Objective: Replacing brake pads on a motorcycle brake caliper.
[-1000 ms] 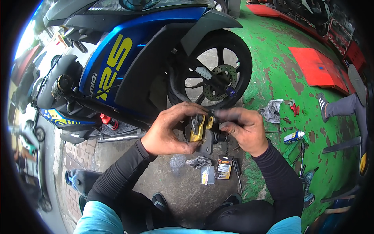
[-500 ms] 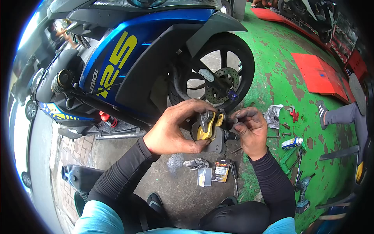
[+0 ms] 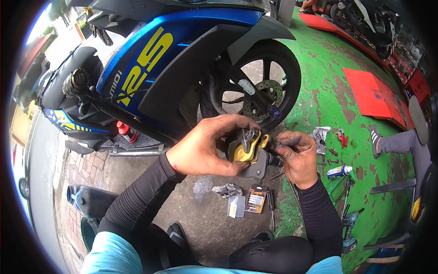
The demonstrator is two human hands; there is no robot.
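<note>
My left hand (image 3: 205, 148) is wrapped round a brake caliper (image 3: 244, 153) with a gold-yellow body and a dark grey bracket. It is held up in front of me, just below the scooter's front wheel (image 3: 294, 68). At the caliper's right side, my right hand (image 3: 299, 160) has its thumb and fingers pinched together. What lies between these fingertips is dark and mostly hidden, so I cannot make it out. Beside them a black ribbed rubber boot (image 3: 274, 160) sticks out of the caliper. The drilled brake disc (image 3: 274, 91) shows on the wheel behind my hands.
A blue scooter (image 3: 159, 59) fills the upper left, with a red bottle (image 3: 126, 132) on its footboard. On the ground lie a rag (image 3: 227, 190), a small card pack (image 3: 256, 199), a screwdriver (image 3: 271, 205), a spray can (image 3: 340, 171) and a cordless drill (image 3: 350, 226). Another person's leg (image 3: 397, 142) reaches in at right.
My right fingers have drawn tighter together at the caliper's side. My left hand keeps its hold. The whole view has shifted slightly.
</note>
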